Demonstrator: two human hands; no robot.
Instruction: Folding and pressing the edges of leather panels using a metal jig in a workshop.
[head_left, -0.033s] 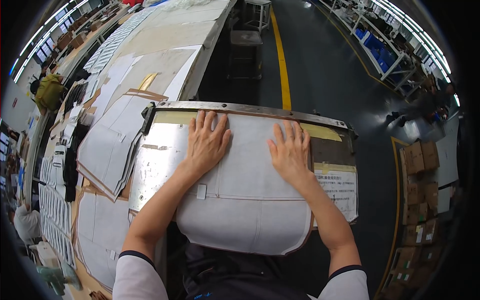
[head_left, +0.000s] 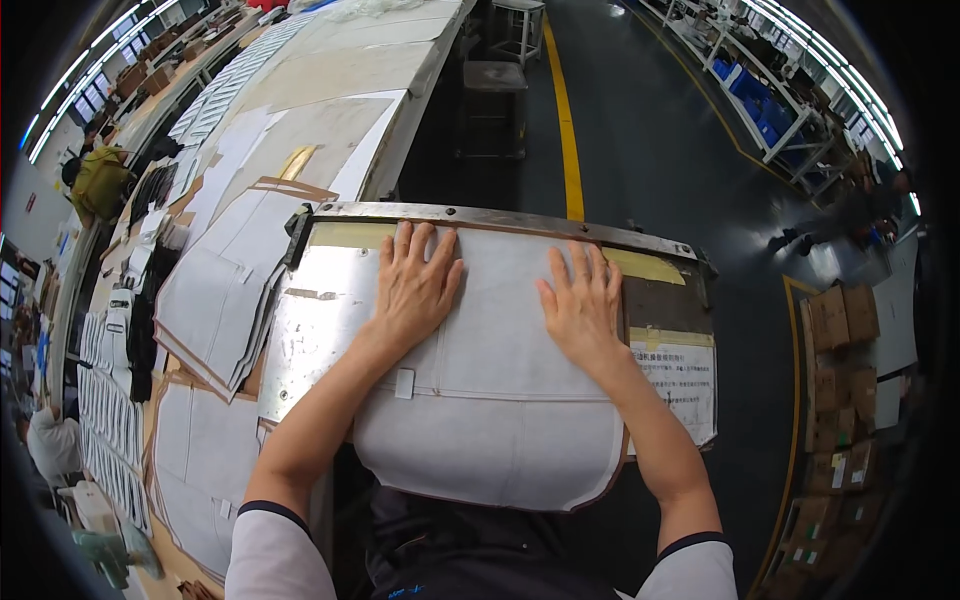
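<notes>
A white sewn panel with brown edges [head_left: 500, 445] lies across a metal plate machine [head_left: 310, 330] with a long steel bar [head_left: 390, 212] along its far edge. My left hand [head_left: 412, 290] rests on the panel with fingers spread, their tips just below the bar. My right hand [head_left: 580, 300] lies likewise near the panel's right edge. A small white tab [head_left: 404, 383] is on the panel below my left hand. The machine's right part carries yellow tape [head_left: 645, 265] and a printed sheet [head_left: 670, 385].
Stacks of similar panels [head_left: 205, 280] lie on the left bench. A long table [head_left: 350, 60] runs away ahead, beside a stool [head_left: 490, 80] and a yellow floor line [head_left: 560, 120]. Cardboard boxes [head_left: 840, 320] and a shelf rack [head_left: 760, 110] are at right. Other people [head_left: 100, 185] are at the left.
</notes>
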